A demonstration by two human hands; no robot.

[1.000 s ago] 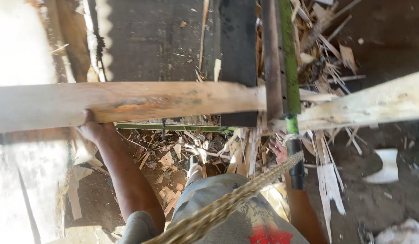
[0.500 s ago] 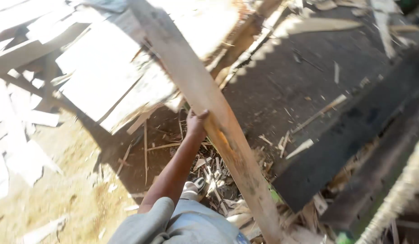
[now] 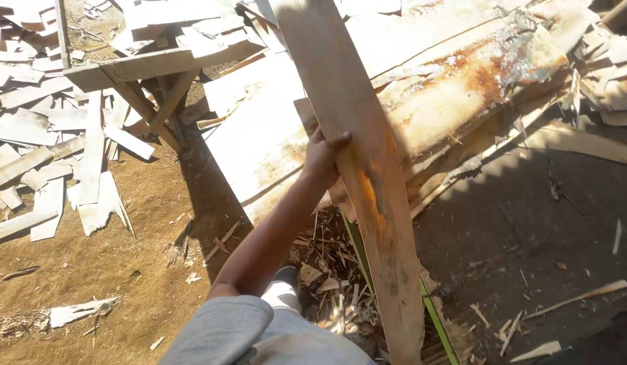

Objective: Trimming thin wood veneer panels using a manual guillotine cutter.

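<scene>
Under you lies bare brown dirt ground — pale wood offcuts scattered at your left, splinters and chips heaped by your foot, and 1 dark flat sheet spread at your right.

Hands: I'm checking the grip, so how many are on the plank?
1. The left hand grips the plank at its left edge, about mid-length. The right hand is out of view, perhaps hidden.

The single head-worn camera looks steeply down, close over the plank and sawdust ground.
</scene>
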